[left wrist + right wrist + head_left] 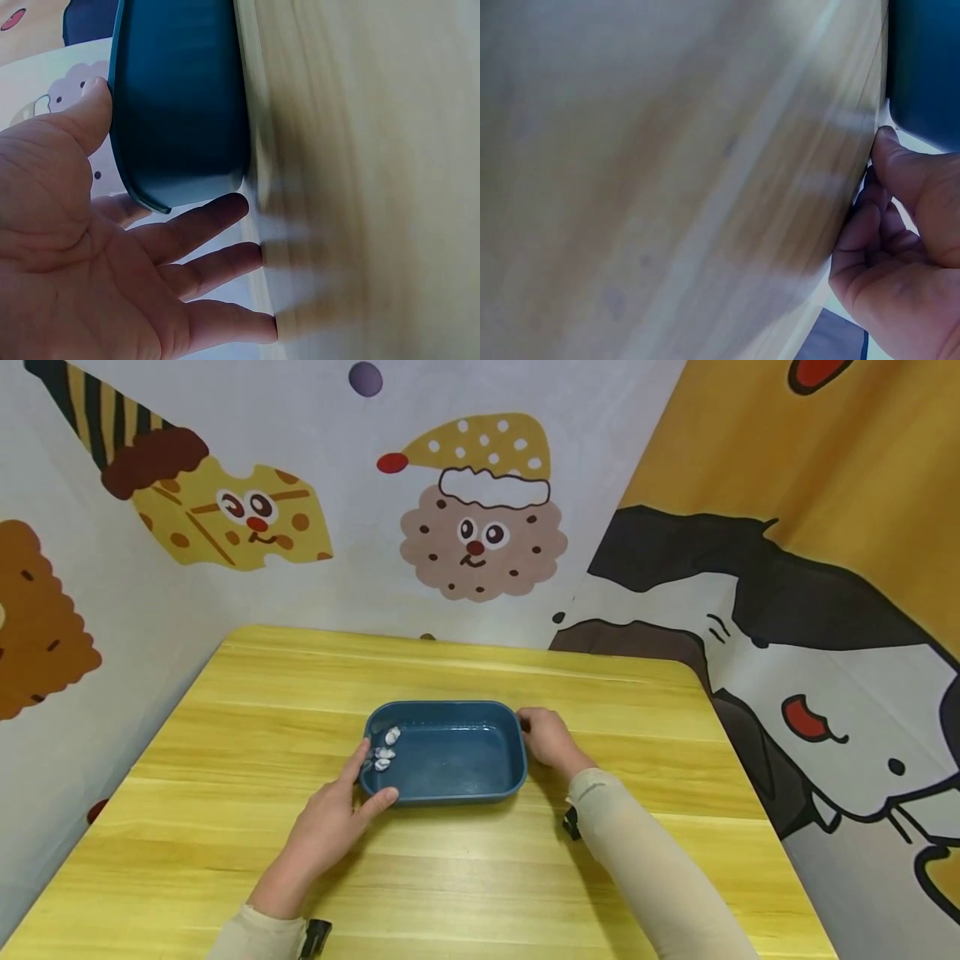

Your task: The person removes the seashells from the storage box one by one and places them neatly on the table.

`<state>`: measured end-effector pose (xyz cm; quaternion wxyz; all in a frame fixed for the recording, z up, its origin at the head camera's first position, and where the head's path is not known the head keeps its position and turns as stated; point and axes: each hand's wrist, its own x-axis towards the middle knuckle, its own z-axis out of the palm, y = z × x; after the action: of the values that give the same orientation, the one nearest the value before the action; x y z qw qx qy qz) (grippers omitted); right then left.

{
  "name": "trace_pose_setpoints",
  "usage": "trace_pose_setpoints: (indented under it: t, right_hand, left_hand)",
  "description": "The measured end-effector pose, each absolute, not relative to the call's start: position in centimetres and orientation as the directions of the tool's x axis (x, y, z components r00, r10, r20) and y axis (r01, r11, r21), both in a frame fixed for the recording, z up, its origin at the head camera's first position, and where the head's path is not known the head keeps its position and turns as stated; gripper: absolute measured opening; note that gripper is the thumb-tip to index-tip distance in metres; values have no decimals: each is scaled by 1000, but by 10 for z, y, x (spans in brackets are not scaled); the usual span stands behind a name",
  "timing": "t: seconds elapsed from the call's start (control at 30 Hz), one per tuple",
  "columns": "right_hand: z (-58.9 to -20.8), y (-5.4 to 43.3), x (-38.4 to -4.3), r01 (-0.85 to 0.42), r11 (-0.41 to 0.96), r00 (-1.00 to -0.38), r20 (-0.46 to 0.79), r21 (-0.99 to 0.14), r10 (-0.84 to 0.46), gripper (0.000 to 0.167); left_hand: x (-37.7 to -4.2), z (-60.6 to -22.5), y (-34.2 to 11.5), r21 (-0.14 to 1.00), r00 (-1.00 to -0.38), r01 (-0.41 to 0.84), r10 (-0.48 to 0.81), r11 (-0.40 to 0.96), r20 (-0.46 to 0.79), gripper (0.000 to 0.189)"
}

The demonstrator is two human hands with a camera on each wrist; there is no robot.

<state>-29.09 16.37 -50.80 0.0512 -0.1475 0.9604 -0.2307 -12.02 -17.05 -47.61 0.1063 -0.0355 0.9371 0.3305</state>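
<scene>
A dark blue rectangular tray [450,768] with rounded corners stands on the wooden table. Several small whitish pieces with bluish marks, shell-like in look [392,736], lie inside at its left end; their exact kind is too small to tell. My left hand [330,822] is at the tray's left end, its thumb against the near rim. In the left wrist view this hand [112,240] has its fingers spread and mostly straight, the thumb touching the rim. Just beside the tray's right end, my right hand [551,739] rests on the table. Its fingers [859,232] are curled, with nothing visible in them.
The yellow wood-grain table [465,877] extends around the tray. Behind it hangs a white backdrop [360,593] printed with cartoon cheese and a cookie. An orange, dark and white cartoon print [780,568] covers the right side. Dark straps sit at both wrists.
</scene>
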Motion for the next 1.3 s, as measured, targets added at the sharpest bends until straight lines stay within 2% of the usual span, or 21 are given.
trace_pose_setpoints:
  t: [0.33,0.8,1.3]
  right_hand:
    - [-511,162,-290,-202,864,-962,-74,-462,-264,5]
    - [-514,162,-292,-164,861,-968,-89,-481,-235,11]
    - [-511,162,-294,-237,861,-956,-48,-450,-288,9]
  left_hand:
    - [-119,-478,-171,611,-973,-141,5,779,-231,95]
    - [-121,-482,-173,592,-980,-110,12,798,-199,97]
    - [-123,-482,-175,591,-982,-99,17,801,-188,96]
